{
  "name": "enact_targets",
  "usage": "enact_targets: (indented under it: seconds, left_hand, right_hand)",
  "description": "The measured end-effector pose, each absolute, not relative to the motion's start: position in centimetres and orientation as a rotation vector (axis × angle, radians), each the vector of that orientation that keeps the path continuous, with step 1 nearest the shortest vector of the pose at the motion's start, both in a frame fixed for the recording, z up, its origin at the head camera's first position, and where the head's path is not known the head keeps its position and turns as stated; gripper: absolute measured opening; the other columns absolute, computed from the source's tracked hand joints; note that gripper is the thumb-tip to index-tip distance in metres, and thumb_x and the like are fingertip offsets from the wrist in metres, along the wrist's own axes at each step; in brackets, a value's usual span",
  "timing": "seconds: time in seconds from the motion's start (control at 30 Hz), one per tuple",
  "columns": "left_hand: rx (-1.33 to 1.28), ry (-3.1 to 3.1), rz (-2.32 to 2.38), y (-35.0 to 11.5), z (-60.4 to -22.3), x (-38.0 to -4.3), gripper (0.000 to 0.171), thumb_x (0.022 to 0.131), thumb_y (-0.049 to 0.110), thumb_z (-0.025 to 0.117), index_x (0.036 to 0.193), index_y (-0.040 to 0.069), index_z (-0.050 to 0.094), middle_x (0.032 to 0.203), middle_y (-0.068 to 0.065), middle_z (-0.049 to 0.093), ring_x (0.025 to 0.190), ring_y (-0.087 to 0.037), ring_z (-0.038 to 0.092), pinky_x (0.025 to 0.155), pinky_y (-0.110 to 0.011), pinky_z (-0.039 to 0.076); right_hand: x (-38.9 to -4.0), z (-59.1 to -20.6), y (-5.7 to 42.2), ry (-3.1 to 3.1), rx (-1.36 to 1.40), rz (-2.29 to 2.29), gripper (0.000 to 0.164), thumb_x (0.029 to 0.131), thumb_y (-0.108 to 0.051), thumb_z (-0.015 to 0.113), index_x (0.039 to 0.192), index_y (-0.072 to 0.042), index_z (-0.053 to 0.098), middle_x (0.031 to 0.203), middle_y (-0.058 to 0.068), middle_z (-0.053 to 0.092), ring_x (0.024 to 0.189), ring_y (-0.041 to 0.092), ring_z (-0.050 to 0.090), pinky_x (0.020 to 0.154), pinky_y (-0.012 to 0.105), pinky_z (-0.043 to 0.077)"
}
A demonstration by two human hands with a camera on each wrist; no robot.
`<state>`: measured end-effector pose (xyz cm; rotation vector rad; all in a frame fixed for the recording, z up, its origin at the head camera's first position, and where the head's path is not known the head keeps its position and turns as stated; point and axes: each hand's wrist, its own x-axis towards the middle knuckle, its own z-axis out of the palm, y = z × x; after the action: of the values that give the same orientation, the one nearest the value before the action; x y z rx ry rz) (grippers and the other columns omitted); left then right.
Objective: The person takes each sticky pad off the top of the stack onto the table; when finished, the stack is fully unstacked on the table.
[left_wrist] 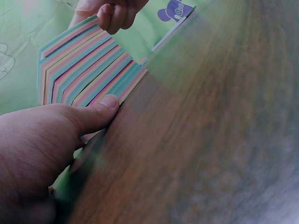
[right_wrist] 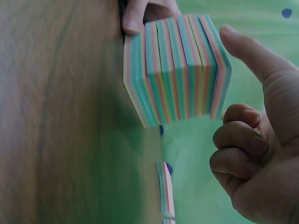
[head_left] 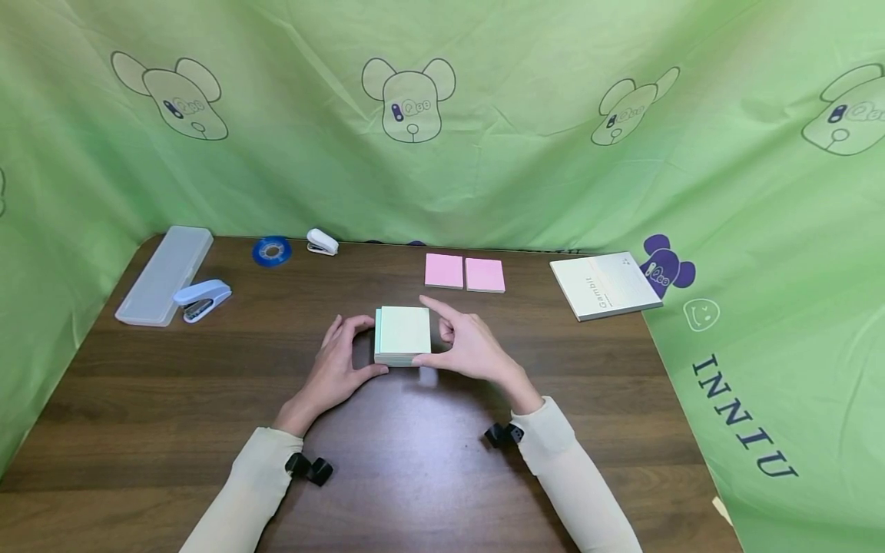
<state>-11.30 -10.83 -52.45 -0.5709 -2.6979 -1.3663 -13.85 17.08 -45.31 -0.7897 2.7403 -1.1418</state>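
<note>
A block of stacked sticky note pads (head_left: pixel 404 330) stands mid-table, its top sheet pale green and its sides striped in pastel colours (right_wrist: pixel 177 74). My left hand (head_left: pixel 335 369) holds it from the left; the thumb (left_wrist: pixel 110 103) lies at the stack's lower near edge, with the other fingers round the far left side, partly hidden. On the right side is my right hand (head_left: pixel 473 346). Its thumb tip is at the top pad's near right corner, its index finger stretches past the far right corner, and the remaining fingers are curled (right_wrist: pixel 240 140) beside the stack.
Two pink sticky note pads (head_left: pixel 443 271) lie behind the stack. At back left are a translucent case (head_left: pixel 166 276), a blue stapler (head_left: pixel 202 298), a blue tape roll (head_left: pixel 272 251) and a small white stapler (head_left: pixel 322 241). A white notebook (head_left: pixel 605 285) lies at back right, near the green curtain (head_left: pixel 525 177).
</note>
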Motion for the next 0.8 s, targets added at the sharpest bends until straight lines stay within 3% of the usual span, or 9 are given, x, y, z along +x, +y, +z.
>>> enact_targets:
  seconds: [0.27,0.8]
  left_hand:
    - [-0.582,-2.697,-1.365,-10.9,-52.6,-11.3,0.085,0.082,0.013,0.101,0.149,0.004,0.047,0.149,-0.02,0.062,0.146,-0.039,0.056,0.139,-0.058,0.008]
    - [-0.585,-2.695,-1.372,-10.8,-52.3,-11.2,0.087,0.082,0.011,0.1,0.15,0.003,0.047,0.151,-0.021,0.061,0.147,-0.039,0.055,0.139,-0.059,0.008]
  right_hand:
    - [-13.3,-45.7,15.8,2.773,-0.723,-1.114,0.101,0.079,-0.039,0.102,0.162,-0.004,0.055,0.078,-0.007,0.044,0.068,0.006,0.033,0.064,0.025,0.03]
    - [-13.1,-45.2,15.9,2.76,-0.688,-1.105,0.091,0.082,-0.032,0.101,0.157,-0.007,0.057,0.082,-0.005,0.048,0.074,0.011,0.041,0.069,0.028,0.04]
